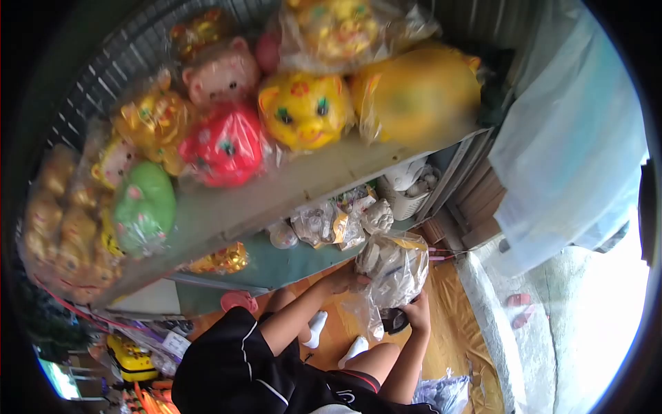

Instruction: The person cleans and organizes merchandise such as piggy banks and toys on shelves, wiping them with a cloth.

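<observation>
The left hand [348, 278] is closed on the upper side of a clear plastic bag filled with small pale figures [394, 272], its fingers pressing into the film. The right hand [416, 312] grips the lower edge of the same bag, closed around the plastic near a small dark object [394, 321] that I cannot identify. The bag hangs between both hands, above the person's knees and white socks [318, 324], over an orange-brown floor [455, 331].

Just behind the bag, on a green lower shelf [289, 265], lie more clear bags of small pale items [321, 224], and a white plastic basket [407, 200] stands near them. Above, a long grey shelf board [276, 196] carries piggy banks wrapped in plastic: a yellow pig-shaped one [303, 110], a red one [224, 145], a pink one [222, 72], a green one [143, 207] and a large plain yellow one [417, 93]. A pale blue sheet [565, 138] hangs at the far side, well apart from the hands.
</observation>
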Tool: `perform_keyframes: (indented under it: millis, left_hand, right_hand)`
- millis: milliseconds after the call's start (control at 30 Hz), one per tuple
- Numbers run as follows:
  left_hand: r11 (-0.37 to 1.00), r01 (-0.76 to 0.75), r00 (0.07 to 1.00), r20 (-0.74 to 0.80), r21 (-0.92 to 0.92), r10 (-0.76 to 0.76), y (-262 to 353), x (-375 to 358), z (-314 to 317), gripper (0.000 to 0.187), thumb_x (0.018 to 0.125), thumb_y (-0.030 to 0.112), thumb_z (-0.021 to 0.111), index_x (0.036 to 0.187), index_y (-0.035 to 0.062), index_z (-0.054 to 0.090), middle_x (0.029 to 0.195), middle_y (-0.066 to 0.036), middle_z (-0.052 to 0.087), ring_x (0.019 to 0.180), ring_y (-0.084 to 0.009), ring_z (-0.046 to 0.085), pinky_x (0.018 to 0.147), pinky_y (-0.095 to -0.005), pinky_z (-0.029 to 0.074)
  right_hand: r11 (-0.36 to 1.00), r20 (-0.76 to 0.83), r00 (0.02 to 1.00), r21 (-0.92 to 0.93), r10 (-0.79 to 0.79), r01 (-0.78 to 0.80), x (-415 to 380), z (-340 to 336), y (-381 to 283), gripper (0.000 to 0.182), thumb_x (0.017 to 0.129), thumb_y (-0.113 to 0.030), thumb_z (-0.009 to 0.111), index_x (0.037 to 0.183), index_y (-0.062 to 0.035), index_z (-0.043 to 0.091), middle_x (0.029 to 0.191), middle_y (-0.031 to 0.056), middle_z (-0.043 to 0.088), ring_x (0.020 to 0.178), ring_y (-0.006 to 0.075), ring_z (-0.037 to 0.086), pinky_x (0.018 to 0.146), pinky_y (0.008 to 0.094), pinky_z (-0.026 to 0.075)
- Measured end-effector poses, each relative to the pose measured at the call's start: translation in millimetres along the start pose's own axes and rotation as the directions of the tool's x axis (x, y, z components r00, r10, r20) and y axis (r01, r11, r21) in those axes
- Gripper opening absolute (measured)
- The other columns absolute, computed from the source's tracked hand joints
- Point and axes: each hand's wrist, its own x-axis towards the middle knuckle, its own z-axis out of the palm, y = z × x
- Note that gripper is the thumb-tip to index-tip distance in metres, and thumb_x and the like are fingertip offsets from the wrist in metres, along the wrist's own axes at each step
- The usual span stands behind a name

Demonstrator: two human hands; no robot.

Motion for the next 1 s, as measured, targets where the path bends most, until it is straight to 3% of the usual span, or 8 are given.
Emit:
perform_keyframes:
  millis: [333,500,567,600,767,867,967,1000]
  left_hand:
    - [0.998,0.046,0.997,-0.054,-0.05,-0.049,133.8,-96.7,96.9,0.074,0.06,0.01,0.066,0.123,0.0039,0.028,0.112,-0.007,0.046,0.101,-0.0187,0.046,0.089,-0.0306,0.036]
    - [0.954,-0.087,0.996,-0.024,-0.286,0.084,164.7,-194.0,92.3,0.061,0.067,0.013,0.061,0.12,0.0023,0.033,0.109,-0.009,0.049,0.098,-0.0199,0.05,0.086,-0.0315,0.039]
    - [0.908,-0.196,0.968,-0.077,0.37,0.24,163.4,-217.5,79.8,0.049,0.08,0.026,0.049,0.119,0.001,0.034,0.113,-0.011,0.046,0.102,-0.0211,0.047,0.086,-0.033,0.04]
    - [0.908,-0.21,0.964,-0.076,0.364,0.253,161.7,-216.5,80.6,0.049,0.08,0.026,0.049,0.119,0.001,0.034,0.113,-0.011,0.046,0.102,-0.0211,0.047,0.086,-0.033,0.04]
    - [0.74,-0.46,0.877,-0.383,-0.49,0.291,168.8,-217.1,74.4,0.038,0.084,0.02,0.04,0.117,0.0021,0.034,0.111,-0.012,0.046,0.095,-0.0229,0.051,0.083,-0.0364,0.043]
    - [0.723,-0.591,0.748,-0.578,-0.358,0.326,168.5,-206.7,68.5,0.045,0.073,0.007,0.053,0.115,0.0037,0.038,0.104,-0.01,0.051,0.096,-0.0212,0.05,0.081,-0.0335,0.043]
    - [0.745,-0.662,0.571,-0.701,-0.085,0.427,177.6,-207.7,92.3,0.042,0.075,0.007,0.047,0.115,0.0049,0.037,0.103,-0.009,0.05,0.093,-0.0222,0.052,0.08,-0.0355,0.044]
    - [0.76,-0.644,0.584,-0.7,-0.091,0.411,172.6,-209.4,86.9,0.045,0.072,0.006,0.053,0.115,0.0054,0.038,0.104,-0.008,0.05,0.093,-0.0218,0.052,0.08,-0.0341,0.044]
  right_hand:
    - [0.998,0.011,0.998,0.0,0.062,-0.062,-66.5,78.4,-162.9,0.035,0.061,-0.001,0.064,0.092,0.0018,0.051,0.08,0.0054,0.059,0.071,0.0131,0.057,0.066,0.0265,0.046]
    - [0.984,0.294,0.949,-0.163,0.111,-0.064,-70.6,155.7,-214.9,0.037,0.065,-0.013,0.067,0.095,0.0024,0.052,0.084,0.0069,0.059,0.074,0.0107,0.054,0.067,0.0251,0.043]
    - [0.911,0.41,0.907,-0.403,0.094,0.087,-65.9,175.1,-222.9,0.034,0.067,-0.014,0.066,0.094,0.0014,0.054,0.083,0.0088,0.059,0.074,0.0108,0.054,0.066,0.0252,0.043]
    - [0.905,0.415,0.905,-0.414,0.096,0.094,-61.1,175.0,-227.4,0.034,0.067,-0.014,0.066,0.094,0.0014,0.054,0.083,0.0088,0.059,0.074,0.0108,0.054,0.066,0.0252,0.043]
    - [0.982,0.084,0.994,-0.169,-0.067,0.08,-52.0,160.6,-257.1,0.027,0.079,-0.019,0.049,0.097,0.0008,0.055,0.078,0.0062,0.057,0.07,0.0118,0.052,0.064,0.0229,0.041]
    - [0.915,-0.149,0.983,0.371,-0.109,0.157,-35.7,151.2,-281.1,0.03,0.082,-0.021,0.042,0.098,0.0011,0.054,0.075,0.0049,0.052,0.071,0.011,0.051,0.066,0.0229,0.041]
    - [0.815,-0.064,0.986,0.556,-0.155,0.165,-39.0,201.4,-322.0,0.033,0.083,-0.022,0.041,0.101,0.0024,0.052,0.082,0.0083,0.055,0.081,0.0134,0.052,0.073,0.0252,0.041]
    - [0.911,0.004,0.963,0.324,-0.271,0.255,-33.1,212.9,-314.9,0.032,0.082,-0.021,0.042,0.101,0.0022,0.052,0.087,0.0096,0.055,0.085,0.016,0.052,0.077,0.027,0.04]
